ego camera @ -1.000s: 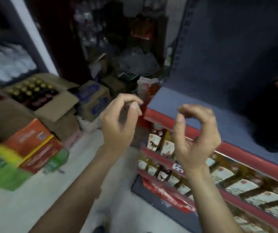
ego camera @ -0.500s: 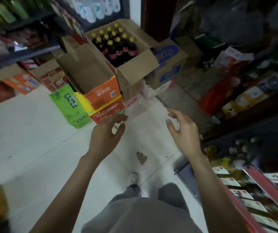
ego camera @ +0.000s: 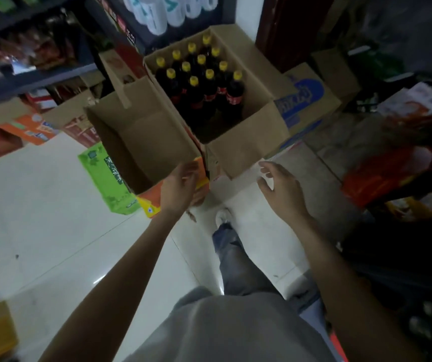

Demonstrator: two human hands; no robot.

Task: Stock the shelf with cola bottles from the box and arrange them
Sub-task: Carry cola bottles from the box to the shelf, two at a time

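Both hands have come forward and now sit close to the open cardboard box [ego camera: 249, 142], which looms larger than half a second ago. Inside that box stand the cola bottles [ego camera: 204, 82], yellow-capped, upright and packed together toward its far side. Left hand [ego camera: 181, 186] hangs just before the box's near corner, fingers loosely spread, holding nothing. Right hand [ego camera: 280, 186] hovers before the box's near flap, fingers relaxed and empty. Left of the box stands an empty carton [ego camera: 141, 137], touching it.

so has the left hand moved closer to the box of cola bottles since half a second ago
Yes. The left hand has gone forward to the near corner of the cola box; earlier it was short of it, over bare floor.
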